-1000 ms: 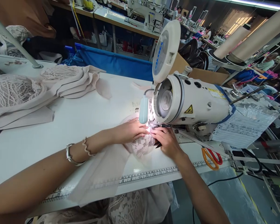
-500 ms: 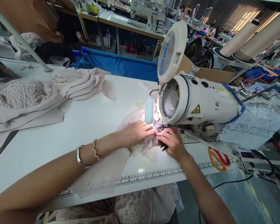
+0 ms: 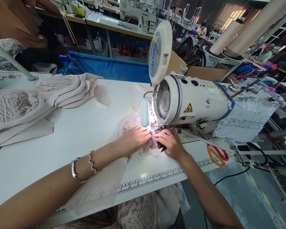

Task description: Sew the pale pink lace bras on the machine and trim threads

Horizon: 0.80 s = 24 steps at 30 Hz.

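Note:
My left hand (image 3: 135, 140) lies flat on a beige lace fabric piece (image 3: 130, 124), pressing it to the table just left of the needle of the white sewing machine (image 3: 193, 101). My right hand (image 3: 169, 143) pinches the same fabric right in front of the presser foot, with a small dark tool (image 3: 162, 148) sticking out under its fingers. A lamp (image 3: 144, 113) lights the spot brightly. The fabric's plain beige part (image 3: 102, 184) trails under my left forearm and over the table's front edge.
A stack of lace and beige pieces (image 3: 38, 95) lies at the far left of the white table (image 3: 81, 133). Orange-handled scissors (image 3: 215, 155) rest right of the machine. A printed ruler (image 3: 157, 176) runs along the front edge. Paper sheets (image 3: 243, 122) hang on the machine's right.
The lace piece has fed further away under the presser foot, with less of it left in front of my fingers. Both hands stay at the needle. The view has shifted slightly.

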Tool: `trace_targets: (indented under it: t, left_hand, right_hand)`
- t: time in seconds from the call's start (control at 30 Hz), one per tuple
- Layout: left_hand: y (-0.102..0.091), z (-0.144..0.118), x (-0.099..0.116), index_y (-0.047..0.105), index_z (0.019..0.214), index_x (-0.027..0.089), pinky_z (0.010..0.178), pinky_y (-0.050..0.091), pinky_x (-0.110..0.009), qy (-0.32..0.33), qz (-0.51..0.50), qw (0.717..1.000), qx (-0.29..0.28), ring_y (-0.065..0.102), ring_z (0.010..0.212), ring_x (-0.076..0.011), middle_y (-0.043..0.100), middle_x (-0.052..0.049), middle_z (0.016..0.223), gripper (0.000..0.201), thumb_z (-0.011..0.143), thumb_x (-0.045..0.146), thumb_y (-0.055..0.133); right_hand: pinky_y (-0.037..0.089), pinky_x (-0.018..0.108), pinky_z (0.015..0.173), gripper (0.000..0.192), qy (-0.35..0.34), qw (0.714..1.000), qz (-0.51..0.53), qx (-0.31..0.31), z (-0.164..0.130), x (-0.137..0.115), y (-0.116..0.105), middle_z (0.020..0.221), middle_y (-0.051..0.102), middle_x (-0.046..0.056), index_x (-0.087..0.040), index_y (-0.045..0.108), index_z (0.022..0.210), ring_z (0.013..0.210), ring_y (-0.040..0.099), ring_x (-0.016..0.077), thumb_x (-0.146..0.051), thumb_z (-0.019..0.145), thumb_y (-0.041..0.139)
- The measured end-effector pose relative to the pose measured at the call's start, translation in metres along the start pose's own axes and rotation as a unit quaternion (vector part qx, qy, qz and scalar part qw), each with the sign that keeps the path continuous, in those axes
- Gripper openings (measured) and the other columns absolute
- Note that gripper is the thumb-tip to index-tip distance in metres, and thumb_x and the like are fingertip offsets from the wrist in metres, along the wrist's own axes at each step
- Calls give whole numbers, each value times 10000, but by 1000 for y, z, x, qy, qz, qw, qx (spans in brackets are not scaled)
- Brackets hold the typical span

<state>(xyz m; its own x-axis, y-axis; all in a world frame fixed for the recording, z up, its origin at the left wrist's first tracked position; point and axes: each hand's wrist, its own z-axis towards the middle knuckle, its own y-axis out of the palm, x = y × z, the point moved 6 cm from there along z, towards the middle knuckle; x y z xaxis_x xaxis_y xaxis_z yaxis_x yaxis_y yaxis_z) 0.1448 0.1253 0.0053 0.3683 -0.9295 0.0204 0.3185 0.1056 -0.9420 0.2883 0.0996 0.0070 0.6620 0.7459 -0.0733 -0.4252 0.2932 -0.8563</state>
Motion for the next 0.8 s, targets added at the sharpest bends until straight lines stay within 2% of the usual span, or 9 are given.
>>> trace_targets:
  t: [0.2,0.33,0.5,0.63,0.7,0.8]
  left_hand:
    - [2,-2,-4,642,1040,135,569,318,-322,-33,3,999,-3,537,737,-207,658,-107,942,272,1029,127,370]
    - [5,-2,-4,634,1068,92,590,333,-330,-56,35,998,-13,577,792,-242,673,-145,995,248,1031,210,419]
    - [7,-4,-6,622,1134,65,742,401,-391,-88,69,993,-21,605,807,-269,690,-168,1049,335,1017,354,500]
    - [9,-6,-10,591,1210,34,843,408,-456,-113,90,989,-11,619,819,-283,675,-207,1129,357,1019,321,497]
    - [8,-5,-7,605,1160,52,855,416,-453,-95,75,993,7,624,853,-276,661,-212,1161,268,1030,201,425]
    - [6,-2,6,623,1079,103,831,445,-391,0,9,1000,25,620,905,-241,678,-157,1102,298,1003,50,340]
  right_hand:
    - [444,397,831,419,13,1000,-4,-7,0,0,-1,967,770,16,-233,718,1066,904,599,209,13,890,429]
    - [425,401,817,359,8,1000,-4,-2,1,-2,-3,931,770,22,-229,709,922,873,598,214,16,889,447]
    - [402,393,806,299,-2,1000,5,20,1,-4,-6,874,765,18,-219,669,819,840,590,208,9,888,489]
    - [410,389,811,268,5,1000,1,22,0,-1,-5,919,774,18,-218,688,841,858,596,205,-16,891,519]
    - [423,391,821,294,12,1000,-4,12,0,0,-3,958,776,25,-224,709,895,888,609,212,-21,901,497]
    - [434,389,837,318,11,1000,-9,17,1,0,-5,989,778,31,-220,716,960,922,620,215,-23,917,470]
